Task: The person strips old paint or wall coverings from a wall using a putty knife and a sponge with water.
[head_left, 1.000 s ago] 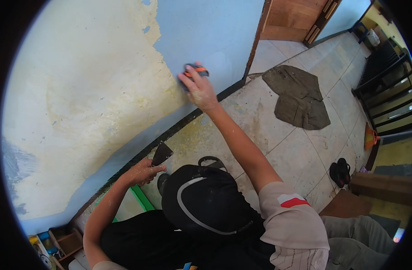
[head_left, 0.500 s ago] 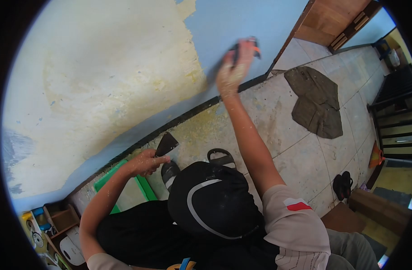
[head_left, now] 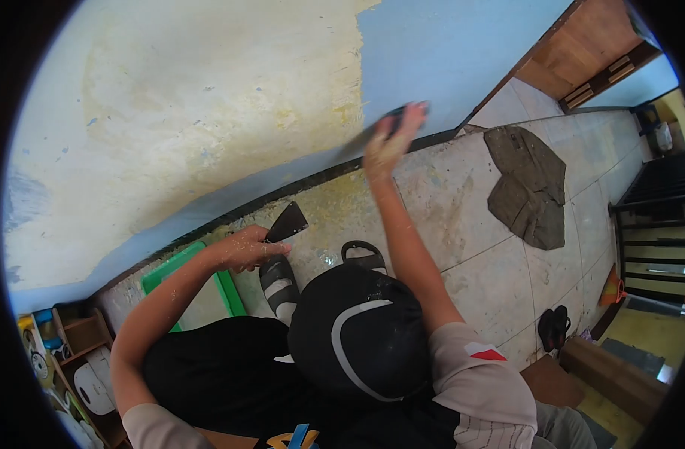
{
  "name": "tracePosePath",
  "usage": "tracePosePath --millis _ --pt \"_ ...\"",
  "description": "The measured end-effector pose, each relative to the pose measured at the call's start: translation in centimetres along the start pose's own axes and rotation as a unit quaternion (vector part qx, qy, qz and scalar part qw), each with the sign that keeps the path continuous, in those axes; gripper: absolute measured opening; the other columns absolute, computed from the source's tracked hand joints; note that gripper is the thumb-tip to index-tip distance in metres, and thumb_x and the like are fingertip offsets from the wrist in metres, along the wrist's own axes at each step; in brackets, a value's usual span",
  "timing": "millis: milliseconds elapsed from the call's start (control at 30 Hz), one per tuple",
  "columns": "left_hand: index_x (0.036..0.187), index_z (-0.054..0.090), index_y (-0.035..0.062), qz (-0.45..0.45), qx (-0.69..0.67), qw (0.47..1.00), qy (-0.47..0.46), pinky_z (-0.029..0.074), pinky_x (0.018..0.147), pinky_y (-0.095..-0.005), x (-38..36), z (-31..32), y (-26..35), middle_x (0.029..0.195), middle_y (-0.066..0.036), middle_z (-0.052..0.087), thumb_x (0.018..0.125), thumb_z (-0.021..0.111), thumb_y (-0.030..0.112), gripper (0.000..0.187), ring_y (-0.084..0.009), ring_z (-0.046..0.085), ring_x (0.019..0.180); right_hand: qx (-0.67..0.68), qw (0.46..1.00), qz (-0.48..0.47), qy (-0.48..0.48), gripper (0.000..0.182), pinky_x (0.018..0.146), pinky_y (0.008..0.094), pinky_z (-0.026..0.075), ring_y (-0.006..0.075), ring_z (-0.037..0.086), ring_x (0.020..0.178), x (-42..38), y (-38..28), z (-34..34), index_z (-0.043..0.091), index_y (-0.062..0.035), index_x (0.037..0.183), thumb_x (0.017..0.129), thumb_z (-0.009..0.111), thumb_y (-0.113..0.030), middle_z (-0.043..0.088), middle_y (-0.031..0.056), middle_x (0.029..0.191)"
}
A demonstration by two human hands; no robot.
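My left hand (head_left: 250, 248) is closed round the handle of a scraper (head_left: 288, 222), its dark wide blade tilted up above the floor near the wall's base. My right hand (head_left: 391, 148), smeared by motion, holds a dark tool (head_left: 399, 118) against the lower blue part of the wall (head_left: 440, 60). Exactly what the tool is cannot be made out. Left of it, the wall shows a large pale scraped area (head_left: 208, 97) with a ragged edge against the blue paint. White specks dot both forearms.
A green-rimmed tray (head_left: 229, 293) lies by my left arm. Sandals (head_left: 279, 280) are near my knees. A brown cloth (head_left: 528, 187) lies on the tiles (head_left: 485, 277). Black slippers (head_left: 553, 328), a wooden door (head_left: 582, 45), a black rack (head_left: 657, 232) and wooden shelves (head_left: 84, 329) stand around.
The view has shifted slightly. My right hand and its tool have moved down along the blue wall, toward its base. My left hand still grips the scraper.
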State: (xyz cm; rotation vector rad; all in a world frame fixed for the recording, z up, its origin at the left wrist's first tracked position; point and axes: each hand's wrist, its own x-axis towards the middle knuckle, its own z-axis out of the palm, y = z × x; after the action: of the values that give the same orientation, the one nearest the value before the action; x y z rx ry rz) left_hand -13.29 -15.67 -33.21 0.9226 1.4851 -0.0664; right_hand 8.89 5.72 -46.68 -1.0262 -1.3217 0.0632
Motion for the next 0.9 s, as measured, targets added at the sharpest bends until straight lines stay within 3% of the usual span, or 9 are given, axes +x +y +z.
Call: tracePosePath --millis 167,233,300,367,533,633,700,767,900 --pt "0.072 0.057 0.0134 -0.025 0.033 0.999 -0.032 0.03 0.044 -0.0286 0.2 0.7 0.8 0.059 0.006 0.043 0.095 0.068 0.054 0.048 -0.008 0.041 0.05 0.043 0.987 -0.086 -0.128 0.06 0.124 0.051 0.02 0.0472 0.023 0.153 -3.6 2.0 -0.1 0.032 0.0047 0.155 0.102 0.056 -0.009 0.027 0.0336 0.161" --pt "0.074 0.059 0.0135 -0.034 0.028 0.999 -0.03 0.03 0.044 -0.0281 0.1 0.6 0.2 0.059 0.006 0.042 0.095 0.068 0.053 0.046 -0.0079 0.041 0.05 -0.072 0.995 -0.048 -0.039 0.06 0.123 0.0487 0.025 0.0451 0.031 0.15 -0.8 3.4 -0.5 0.03 0.009 0.153 0.104 0.054 -0.014 0.029 0.0329 0.16" --pt "0.076 0.06 0.0137 -0.044 0.02 0.998 -0.027 0.03 0.044 -0.0276 -0.3 0.5 -0.7 0.059 0.006 0.042 0.095 0.068 0.053 0.044 -0.0078 0.041 0.05 -0.031 0.983 0.142 0.11 0.057 0.12 0.0454 0.032 0.0407 0.039 0.146 2.8 6.6 -0.2 0.029 0.0117 0.152 0.107 0.048 -0.019 0.031 0.0324 0.159" --pt "0.083 0.065 0.013 -0.056 -0.014 0.998 0.004 0.03 0.044 -0.0279 -1.1 0.1 -1.4 0.06 0.006 0.042 0.095 0.069 0.053 0.042 -0.0076 0.041 0.05 0.024 0.947 0.243 0.208 0.056 0.112 0.0444 0.04 0.0378 0.051 0.134 6.3 11.6 -0.3 0.031 0.0113 0.151 0.11 0.042 -0.025 0.041 0.0315 0.152" --pt "0.094 0.07 0.0126 -0.075 -0.037 0.996 0.014 0.029 0.044 -0.0264 -1.4 -0.3 -3.7 0.063 0.006 0.043 0.095 0.069 0.052 0.04 -0.0061 0.04 0.05 0.063 0.913 0.327 0.234 0.052 0.091 0.0404 0.054 0.0338 0.065 0.106 9.3 14.4 -2.0 0.039 0.0111 0.146 0.11 0.041 -0.026 0.057 0.0278 0.13" --pt "0.099 0.071 0.0128 -0.063 -0.04 0.997 -0.003 0.029 0.043 -0.0267 -1.1 -0.2 -3.0 0.062 0.006 0.042 0.096 0.068 0.052 0.039 -0.0063 0.038 0.05 -0.006 0.941 0.264 0.21 0.05 0.105 0.0435 0.044 0.0353 0.058 0.12 6.3 12.1 -1.0 0.042 0.0104 0.143 0.109 0.045 -0.025 0.054 0.0277 0.136" --pt "0.101 0.072 0.0129 -0.058 -0.034 0.998 -0.012 0.028 0.043 -0.0268 -0.8 -0.2 -2.4 0.062 0.007 0.041 0.096 0.068 0.051 0.039 -0.0062 0.037 0.049 0.054 0.963 0.222 0.143 0.049 0.116 0.0447 0.034 0.0373 0.048 0.136 2.6 6.7 -0.2 0.042 0.0105 0.145 0.108 0.046 -0.021 0.047 0.0288 0.146" --pt "0.1 0.072 0.013 -0.062 -0.019 0.998 -0.022 0.027 0.043 -0.0267 -0.1 -0.1 -2.0 0.062 0.007 0.041 0.097 0.067 0.052 0.039 -0.006 0.037 0.049 0.018 0.995 0.09 0.033 0.051 0.122 0.0469 0.024 0.0401 0.035 0.147 -1.1 1.5 0.2 0.039 0.0104 0.148 0.107 0.047 -0.019 0.038 0.03 0.155" --pt "0.098 0.071 0.0126 -0.053 0.002 0.998 -0.02 0.027 0.043 -0.0269 0.6 0.1 -1.8 0.061 0.007 0.04 0.096 0.067 0.052 0.04 -0.006 0.036 0.049 0.057 0.997 0.046 -0.021 0.053 0.123 0.0499 0.02 0.0423 0.027 0.151 -2.9 0.0 0.7 0.036 0.0103 0.15 0.107 0.049 -0.018 0.033 0.0296 0.159"
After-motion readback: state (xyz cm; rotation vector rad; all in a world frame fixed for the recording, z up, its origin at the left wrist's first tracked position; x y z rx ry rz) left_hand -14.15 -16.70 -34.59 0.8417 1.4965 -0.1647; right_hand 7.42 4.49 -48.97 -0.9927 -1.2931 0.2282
